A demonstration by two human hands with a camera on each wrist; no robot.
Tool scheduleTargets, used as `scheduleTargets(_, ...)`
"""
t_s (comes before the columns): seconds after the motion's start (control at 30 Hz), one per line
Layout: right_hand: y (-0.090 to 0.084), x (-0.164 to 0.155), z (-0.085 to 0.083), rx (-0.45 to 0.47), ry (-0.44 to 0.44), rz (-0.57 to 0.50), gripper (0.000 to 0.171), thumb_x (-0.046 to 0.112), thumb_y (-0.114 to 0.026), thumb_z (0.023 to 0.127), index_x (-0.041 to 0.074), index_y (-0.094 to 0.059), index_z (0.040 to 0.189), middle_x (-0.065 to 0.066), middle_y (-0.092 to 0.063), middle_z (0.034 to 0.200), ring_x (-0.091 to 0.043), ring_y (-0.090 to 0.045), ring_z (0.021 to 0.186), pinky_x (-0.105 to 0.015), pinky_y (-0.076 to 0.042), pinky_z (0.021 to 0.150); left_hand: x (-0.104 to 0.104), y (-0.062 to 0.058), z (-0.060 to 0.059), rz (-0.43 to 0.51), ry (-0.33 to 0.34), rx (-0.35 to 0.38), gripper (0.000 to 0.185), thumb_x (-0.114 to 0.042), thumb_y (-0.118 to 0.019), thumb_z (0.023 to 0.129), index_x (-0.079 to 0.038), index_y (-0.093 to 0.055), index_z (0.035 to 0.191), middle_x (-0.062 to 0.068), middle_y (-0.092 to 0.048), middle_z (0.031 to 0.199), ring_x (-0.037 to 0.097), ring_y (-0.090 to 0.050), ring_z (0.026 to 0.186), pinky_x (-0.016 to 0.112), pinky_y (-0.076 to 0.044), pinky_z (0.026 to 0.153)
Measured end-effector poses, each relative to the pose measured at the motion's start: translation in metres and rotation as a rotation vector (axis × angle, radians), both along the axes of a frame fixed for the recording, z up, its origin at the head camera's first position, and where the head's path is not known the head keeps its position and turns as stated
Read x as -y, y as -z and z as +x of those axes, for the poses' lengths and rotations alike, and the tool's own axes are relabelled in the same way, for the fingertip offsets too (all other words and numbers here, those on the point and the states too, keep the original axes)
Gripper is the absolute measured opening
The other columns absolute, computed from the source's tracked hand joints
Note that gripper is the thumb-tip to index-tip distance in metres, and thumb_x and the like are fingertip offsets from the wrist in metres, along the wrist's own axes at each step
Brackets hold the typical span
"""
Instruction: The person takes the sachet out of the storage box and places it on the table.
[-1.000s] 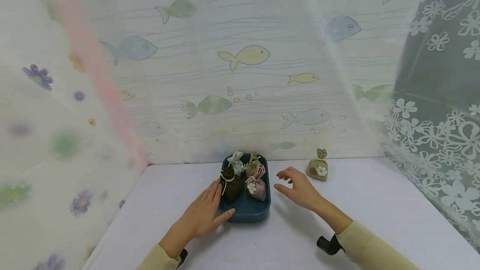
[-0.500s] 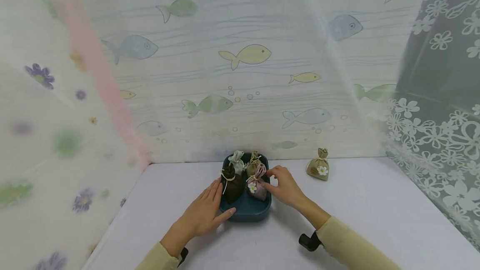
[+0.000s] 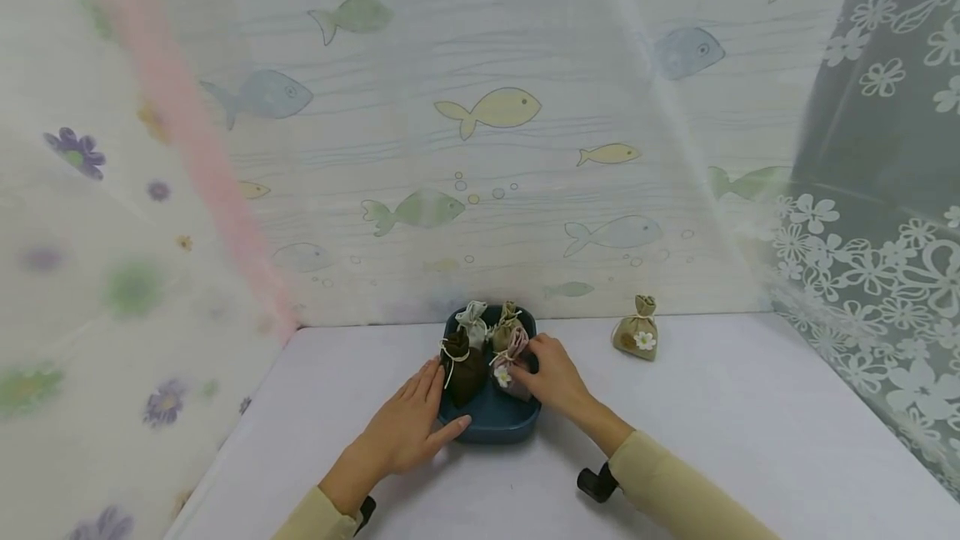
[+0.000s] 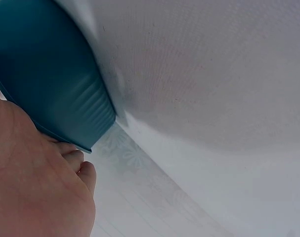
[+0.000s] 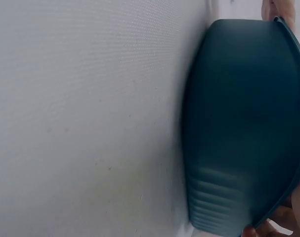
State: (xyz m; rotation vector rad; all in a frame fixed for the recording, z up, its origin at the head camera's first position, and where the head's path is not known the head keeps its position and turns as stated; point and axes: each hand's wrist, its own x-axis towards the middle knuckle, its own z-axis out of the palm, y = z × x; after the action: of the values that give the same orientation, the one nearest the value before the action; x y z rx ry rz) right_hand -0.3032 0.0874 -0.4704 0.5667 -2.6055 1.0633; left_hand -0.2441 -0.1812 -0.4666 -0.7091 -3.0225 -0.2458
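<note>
A dark blue tub (image 3: 491,427) stands on the table with several small drawstring pouches in it. My left hand (image 3: 405,432) lies along its left side with straight fingers and the thumb near the front rim. In the left wrist view the palm (image 4: 36,182) is against the tub's edge. My right hand (image 3: 561,377) reaches over the right rim and pinches the pink pouch (image 3: 517,390), which has a white flower; its thumb covers part of the cloth. Beside that sit a dark brown pouch (image 3: 467,377), a pale grey one (image 3: 474,330) and an olive one (image 3: 507,323).
Another olive pouch (image 3: 636,342) with a white flower stands alone on the white table (image 3: 360,357), right of the tub near the back edge. A fish-print curtain (image 3: 480,148) hangs behind, with more sheer cloth at both sides.
My right hand has moved left from beside the tub, over its rim and onto the pink pouch, now pinching it. The left hand and the tub have stayed put.
</note>
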Motion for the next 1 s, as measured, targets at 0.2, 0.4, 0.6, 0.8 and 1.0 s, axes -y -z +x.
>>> scheduleTargets(0.2,-0.003,0.005,-0.002,0.036,0.052,0.027,0.026,0.022,-0.079,0.091,0.001,-0.071,0.101,-0.011,-0.064,0.101,-0.026,-0.059,0.097,-0.045,-0.053,0.083,0.000,0.002,-0.002,-0.009,-0.008,-0.007,0.105,-0.080,-0.025,0.098,0.004,-0.020,0.161,0.020,-0.014,0.169,0.033,-0.015,0.157,0.049,-0.022,0.124)
scheduleTargets(0.4,-0.002,0.000,-0.002,0.014,0.024,-0.011,0.011,0.014,-0.077,0.090,0.007,-0.069,0.090,-0.003,-0.062,0.090,-0.022,-0.057,0.088,-0.041,-0.048,0.077,-0.001,0.002,-0.002,0.017,0.015,-0.025,0.103,-0.077,-0.031,0.099,0.006,-0.023,0.160,0.021,-0.016,0.168,0.035,-0.018,0.156,0.052,-0.024,0.123)
scheduleTargets(0.6,-0.003,-0.003,-0.002,-0.003,-0.021,-0.046,0.007,0.010,-0.076,0.090,0.007,-0.071,0.092,-0.003,-0.065,0.091,-0.023,-0.058,0.089,-0.041,-0.047,0.080,-0.002,-0.002,0.001,0.025,0.020,-0.019,0.100,-0.074,-0.034,0.100,0.007,-0.024,0.159,0.023,-0.017,0.168,0.037,-0.019,0.155,0.053,-0.025,0.122)
scheduleTargets(0.8,-0.010,-0.004,0.001,-0.022,-0.054,-0.063,0.008,0.010,-0.076,0.090,0.009,-0.069,0.087,-0.001,-0.063,0.087,-0.020,-0.053,0.082,-0.035,-0.043,0.073,-0.002,-0.005,0.002,0.009,0.013,-0.009,0.101,-0.075,-0.032,0.100,0.007,-0.023,0.160,0.023,-0.015,0.168,0.036,-0.017,0.156,0.052,-0.024,0.123)
scheduleTargets(1.0,-0.024,-0.003,0.006,-0.017,-0.128,-0.130,0.009,0.008,-0.073,0.093,0.009,-0.065,0.088,0.000,-0.060,0.087,-0.017,-0.054,0.079,-0.029,-0.045,0.069,0.000,-0.001,0.002,0.019,0.015,-0.012,0.101,-0.074,-0.034,0.100,0.007,-0.024,0.159,0.023,-0.017,0.168,0.036,-0.018,0.156,0.052,-0.025,0.123)
